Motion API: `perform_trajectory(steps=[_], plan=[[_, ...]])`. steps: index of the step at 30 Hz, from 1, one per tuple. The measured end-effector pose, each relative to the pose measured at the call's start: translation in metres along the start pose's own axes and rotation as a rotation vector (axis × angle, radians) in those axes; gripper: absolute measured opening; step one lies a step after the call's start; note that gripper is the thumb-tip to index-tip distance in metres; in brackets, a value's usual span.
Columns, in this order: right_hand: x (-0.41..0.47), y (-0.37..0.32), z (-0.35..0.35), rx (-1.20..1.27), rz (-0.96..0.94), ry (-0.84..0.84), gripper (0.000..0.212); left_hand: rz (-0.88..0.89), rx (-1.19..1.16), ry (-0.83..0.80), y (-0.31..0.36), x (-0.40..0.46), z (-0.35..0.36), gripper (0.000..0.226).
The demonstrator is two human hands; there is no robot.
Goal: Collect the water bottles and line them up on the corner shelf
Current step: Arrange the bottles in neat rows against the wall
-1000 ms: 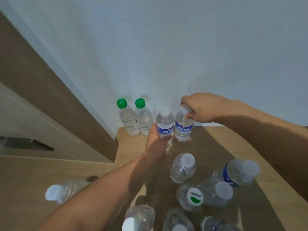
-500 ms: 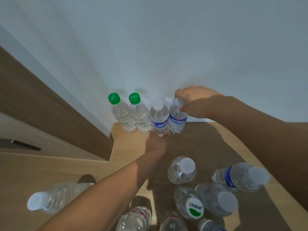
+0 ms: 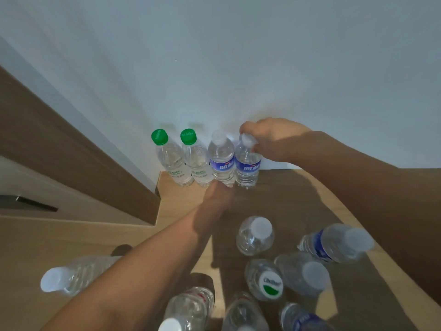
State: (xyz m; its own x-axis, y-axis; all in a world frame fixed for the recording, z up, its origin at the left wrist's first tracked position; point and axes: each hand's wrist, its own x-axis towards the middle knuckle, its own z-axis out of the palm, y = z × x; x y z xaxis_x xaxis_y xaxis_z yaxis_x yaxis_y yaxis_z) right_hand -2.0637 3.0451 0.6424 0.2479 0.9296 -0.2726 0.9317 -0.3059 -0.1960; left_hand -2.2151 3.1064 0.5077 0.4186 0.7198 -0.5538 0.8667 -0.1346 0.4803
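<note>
Four water bottles stand in a row against the white wall on the wooden corner shelf (image 3: 181,206). Two have green caps (image 3: 170,161) (image 3: 196,163), two have blue labels and white caps. My right hand (image 3: 272,137) grips the cap and neck of the rightmost blue-label bottle (image 3: 247,168) from above. My left hand (image 3: 217,201) is blurred and sits at the base of the other blue-label bottle (image 3: 220,156). Its fingers are hidden, so its grip is unclear.
Several loose bottles crowd the near shelf: an upright clear one (image 3: 254,236), a tilted blue-label one (image 3: 334,244), a green-logo cap (image 3: 268,283), and one lying at the left (image 3: 71,273). A brown wooden panel (image 3: 71,151) bounds the corner on the left.
Both blue-label bottles have been pushed back to the wall, in line with the green-capped pair. My left hand has slid from the bottle's label down to its base.
</note>
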Motion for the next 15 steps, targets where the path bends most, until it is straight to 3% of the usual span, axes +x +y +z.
perform_trajectory(steps=[2, 3, 6, 8, 11, 15], plan=[[-0.026, -0.007, -0.005, 0.022, 0.065, -0.006, 0.064, 0.070, -0.081, -0.067, -0.001, -0.022, -0.018, 0.010], [-0.042, -0.007, -0.007, 0.045, 0.101, 0.002, 0.069, 0.134, -0.111, -0.127, -0.004, -0.033, -0.027, 0.015], [-0.100, 0.003, -0.006, 0.108, 0.184, 0.043, 0.062, 0.297, -0.127, -0.268, -0.008, -0.073, -0.051, 0.012], [-0.141, 0.009, -0.006, 0.133, 0.211, 0.036, 0.056, 0.286, -0.152, -0.270, -0.010, -0.100, -0.059, 0.004], [-0.182, 0.015, -0.001, 0.110, 0.198, 0.013, 0.053, 0.259, -0.107, -0.100, -0.012, -0.145, -0.076, 0.019], [-0.207, 0.024, 0.014, 0.065, 0.164, -0.069, 0.058, 0.354, 0.007, 0.283, 0.000, -0.228, -0.094, 0.027]])
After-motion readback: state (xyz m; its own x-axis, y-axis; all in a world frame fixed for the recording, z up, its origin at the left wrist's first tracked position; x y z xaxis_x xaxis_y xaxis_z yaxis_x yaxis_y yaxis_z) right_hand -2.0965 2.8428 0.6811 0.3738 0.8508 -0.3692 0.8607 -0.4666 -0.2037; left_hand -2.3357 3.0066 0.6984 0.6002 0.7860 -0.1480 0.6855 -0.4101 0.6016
